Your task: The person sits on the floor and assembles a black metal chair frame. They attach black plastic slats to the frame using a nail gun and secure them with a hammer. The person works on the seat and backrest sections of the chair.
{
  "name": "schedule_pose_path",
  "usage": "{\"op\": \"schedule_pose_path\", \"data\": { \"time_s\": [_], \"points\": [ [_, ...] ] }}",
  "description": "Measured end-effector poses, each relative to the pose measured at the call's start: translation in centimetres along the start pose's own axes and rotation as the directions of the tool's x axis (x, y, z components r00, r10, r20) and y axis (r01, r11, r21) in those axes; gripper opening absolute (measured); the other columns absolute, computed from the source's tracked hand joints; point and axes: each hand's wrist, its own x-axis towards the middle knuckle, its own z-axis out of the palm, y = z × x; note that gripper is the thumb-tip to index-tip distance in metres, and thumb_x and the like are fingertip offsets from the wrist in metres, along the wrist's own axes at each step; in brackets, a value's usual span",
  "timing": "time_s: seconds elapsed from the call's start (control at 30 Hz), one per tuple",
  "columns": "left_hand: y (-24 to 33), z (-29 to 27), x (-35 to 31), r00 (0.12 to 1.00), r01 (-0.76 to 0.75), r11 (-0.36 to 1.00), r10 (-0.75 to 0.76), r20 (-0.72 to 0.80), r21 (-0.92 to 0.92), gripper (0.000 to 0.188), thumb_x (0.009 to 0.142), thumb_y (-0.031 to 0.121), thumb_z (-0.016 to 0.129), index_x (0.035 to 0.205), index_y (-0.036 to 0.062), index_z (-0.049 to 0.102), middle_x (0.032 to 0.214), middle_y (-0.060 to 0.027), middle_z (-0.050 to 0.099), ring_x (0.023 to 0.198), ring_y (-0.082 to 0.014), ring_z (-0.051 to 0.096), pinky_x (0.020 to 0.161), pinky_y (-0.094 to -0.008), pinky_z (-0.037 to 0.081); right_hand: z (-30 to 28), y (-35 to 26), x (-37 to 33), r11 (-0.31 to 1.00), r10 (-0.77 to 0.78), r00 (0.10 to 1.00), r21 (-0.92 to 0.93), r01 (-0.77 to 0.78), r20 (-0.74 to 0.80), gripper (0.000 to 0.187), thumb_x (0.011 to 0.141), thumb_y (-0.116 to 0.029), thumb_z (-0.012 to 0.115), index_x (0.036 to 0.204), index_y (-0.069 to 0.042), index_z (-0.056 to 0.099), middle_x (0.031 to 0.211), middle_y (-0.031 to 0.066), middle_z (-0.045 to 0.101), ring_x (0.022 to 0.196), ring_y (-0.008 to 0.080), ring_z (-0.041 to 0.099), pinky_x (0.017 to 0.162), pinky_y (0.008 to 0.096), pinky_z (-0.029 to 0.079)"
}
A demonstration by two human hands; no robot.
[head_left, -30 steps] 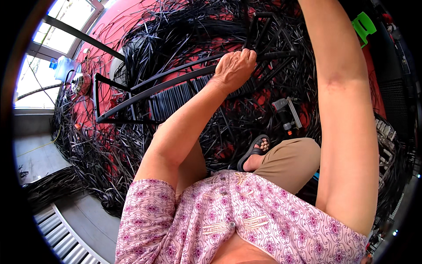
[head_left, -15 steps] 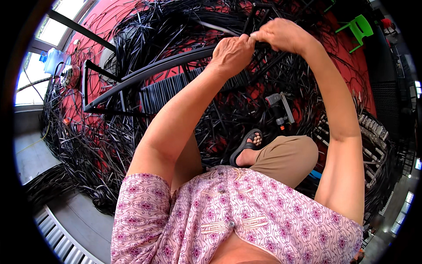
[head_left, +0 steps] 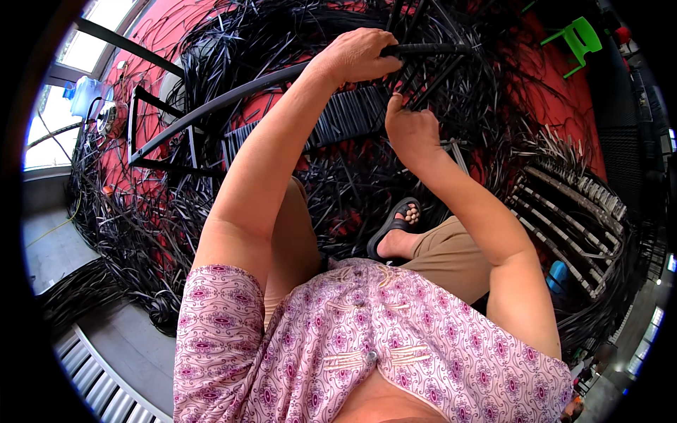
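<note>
A black furniture frame (head_left: 211,106) with a long curved rail stretches across the upper middle. Dark strips wound side by side form a panel (head_left: 345,118) below the rail. My left hand (head_left: 356,58) is closed over the rail near its right part, with its fingers curled round the bar. Just below and to the right, my right hand (head_left: 414,132) is closed beside the panel's right end, fingers bent and the tip toward the rail. Whatever it pinches is too thin or hidden to make out.
Tangled black strips (head_left: 134,233) cover much of the red floor (head_left: 268,109). A stack of worn slatted pieces (head_left: 564,225) lies at right, with a blue object (head_left: 558,276) beside it. A green chair (head_left: 581,44) stands far right. My sandalled foot (head_left: 396,229) rests among strips.
My right hand has come down and left, away from the upper right, and its forearm now covers most of the nail gun. My left hand has shifted slightly up and left along the rail.
</note>
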Motion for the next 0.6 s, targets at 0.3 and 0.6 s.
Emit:
{"op": "schedule_pose_path", "data": {
  "time_s": [0.3, 0.6],
  "points": [
    [-3.1, -2.0, 5.6, 0.997, 0.08, 0.997, -0.08, -0.015, 0.005, 0.039, 0.082, 0.04, 0.068, 0.082, 0.0006, 0.07, 0.081, -0.021, 0.068, 0.081, -0.036, 0.067, 0.074, -0.046, 0.052, 7.8, -3.0, -0.3, 0.028, 0.696, 0.71, 0.984, -0.177, 0.108, 0.036, 0.099, -0.034, 0.053, 0.102, -0.002, 0.07, 0.057, 0.0026, 0.055, 0.048, 0.0123, 0.043, 0.054, 0.0259, 0.039],
    [-12.6, -4.4, 11.4, 0.984, 0.175, 0.977, -0.176, 0.002, -0.119, 0.037, 0.081, 0.038, 0.068, 0.086, 0.0017, 0.074, 0.073, -0.0164, 0.07, 0.071, -0.0286, 0.07, 0.068, -0.041, 0.055, 10.2, -2.5, 3.4, -0.78, 0.381, 0.682, 0.613, -0.127, 0.625, 0.041, 0.098, -0.038, 0.057, 0.096, 0.0, 0.069, 0.067, -0.0068, 0.043, 0.058, 0.0028, 0.035, 0.055, 0.0196, 0.03]
  ]
}}
